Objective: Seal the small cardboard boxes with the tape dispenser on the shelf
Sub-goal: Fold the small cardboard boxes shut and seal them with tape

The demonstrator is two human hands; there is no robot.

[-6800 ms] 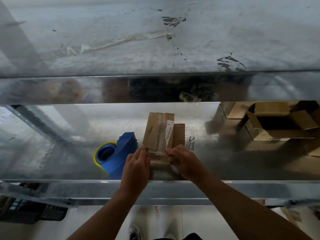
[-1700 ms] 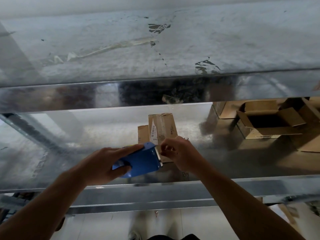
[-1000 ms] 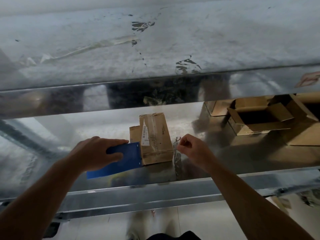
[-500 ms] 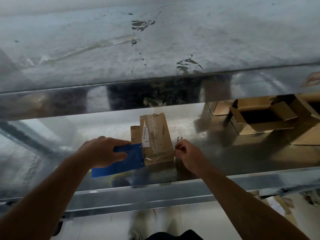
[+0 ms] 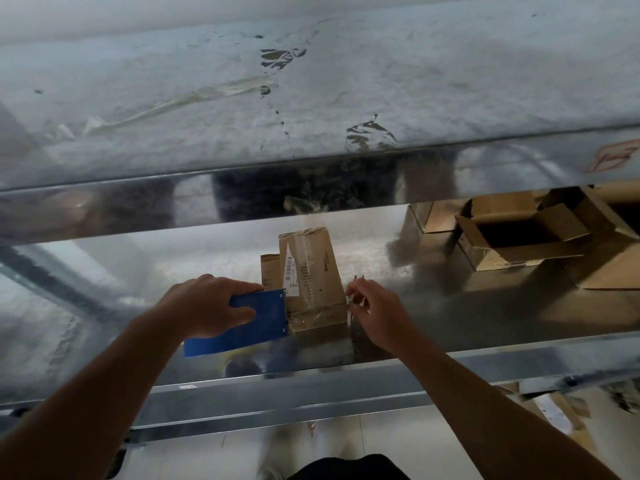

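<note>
Tape dispenser [image 5: 256, 317] now lifted from the shelf [image 5: 485, 323], our left hand [image 5: 207, 306] grips it against the box [image 5: 311, 282], our right hand [image 5: 377, 313] pinches tape [image 5: 351, 306].

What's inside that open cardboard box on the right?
Only darkness shows inside the open box; shadow and its walls hide the bottom, so any contents are unseen.

Dispenser [image 5: 256, 315] is solid bright blue. Box [image 5: 320, 271] is plain brown cardboard, with a white label [image 5: 290, 268] carrying black barcode stripes, plus a clear shiny tape [image 5: 311, 318] band across it. Shelf [image 5: 485, 323] is mirror-y silver, and the upper shelf [image 5: 346, 81] is dull mottled grey with black scuffs. Open boxes [image 5: 512, 254] are tan, dark inside.
</note>
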